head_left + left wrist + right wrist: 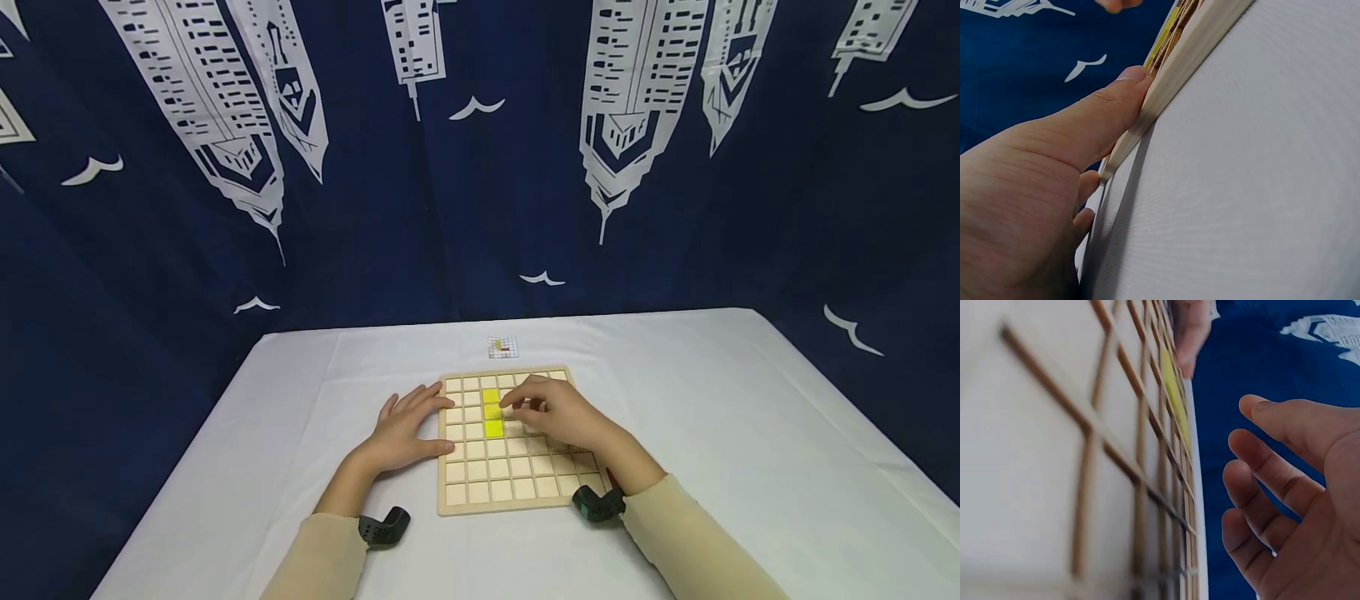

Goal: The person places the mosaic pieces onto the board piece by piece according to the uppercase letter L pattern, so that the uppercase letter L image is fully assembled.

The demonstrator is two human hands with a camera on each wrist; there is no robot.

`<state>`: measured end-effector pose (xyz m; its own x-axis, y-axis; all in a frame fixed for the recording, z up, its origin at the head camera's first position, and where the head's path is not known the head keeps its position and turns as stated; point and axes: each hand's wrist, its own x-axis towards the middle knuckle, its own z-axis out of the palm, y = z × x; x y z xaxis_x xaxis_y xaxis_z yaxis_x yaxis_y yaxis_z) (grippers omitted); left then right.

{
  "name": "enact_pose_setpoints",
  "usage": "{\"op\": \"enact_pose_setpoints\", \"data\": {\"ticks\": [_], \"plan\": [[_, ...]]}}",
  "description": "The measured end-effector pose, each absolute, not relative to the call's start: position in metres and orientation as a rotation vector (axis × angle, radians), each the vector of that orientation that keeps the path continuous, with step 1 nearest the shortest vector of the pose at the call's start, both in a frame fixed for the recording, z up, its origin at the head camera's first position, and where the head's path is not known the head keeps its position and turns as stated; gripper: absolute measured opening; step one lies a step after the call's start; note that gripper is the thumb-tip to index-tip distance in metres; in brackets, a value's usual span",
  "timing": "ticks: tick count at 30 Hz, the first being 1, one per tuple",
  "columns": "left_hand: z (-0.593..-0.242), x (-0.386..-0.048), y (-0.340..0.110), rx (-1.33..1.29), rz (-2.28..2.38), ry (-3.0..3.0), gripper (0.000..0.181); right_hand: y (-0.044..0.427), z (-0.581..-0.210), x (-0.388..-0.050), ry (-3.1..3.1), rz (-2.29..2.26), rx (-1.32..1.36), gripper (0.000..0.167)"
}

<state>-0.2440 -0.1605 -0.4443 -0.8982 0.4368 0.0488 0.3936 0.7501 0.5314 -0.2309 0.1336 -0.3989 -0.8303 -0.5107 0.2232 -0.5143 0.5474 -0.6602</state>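
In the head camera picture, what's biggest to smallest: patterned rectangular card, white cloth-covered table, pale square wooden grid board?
1. White cloth-covered table
2. Pale square wooden grid board
3. Patterned rectangular card

Smooth wooden board (498, 468), matt fabric tablecloth (750, 433)

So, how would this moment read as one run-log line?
left hand: touching wooden grid board; right hand: over board, holding nothing visible; yellow square tiles: three in a column; grid-pattern card: beyond board

White cloth-covered table (750, 458): small rectangular printed grid card (502, 347) flat near middle of far edge; square pale wooden grid board (510, 506) just nearer, between side edges
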Motion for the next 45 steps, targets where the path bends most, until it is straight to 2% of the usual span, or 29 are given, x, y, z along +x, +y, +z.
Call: {"op": "enact_pose_setpoints", "data": {"ticks": [21,36,45], "plan": [[-0.440,-0.252,-0.158,0.690,0.823,2.862,0.064,0.213,-0.394,-0.232,-2.774,1.117,0.663,0.016],[-0.444,-0.245,-0.161,0.652,0.851,2.852,0.062,0.246,-0.394,-0.230,-3.042,1.239,0.847,0.011],[-0.445,-0.245,-0.161,0.652,0.853,2.858,0.063,0.262,-0.402,-0.233,-3.134,1.353,0.973,0.019]]}}
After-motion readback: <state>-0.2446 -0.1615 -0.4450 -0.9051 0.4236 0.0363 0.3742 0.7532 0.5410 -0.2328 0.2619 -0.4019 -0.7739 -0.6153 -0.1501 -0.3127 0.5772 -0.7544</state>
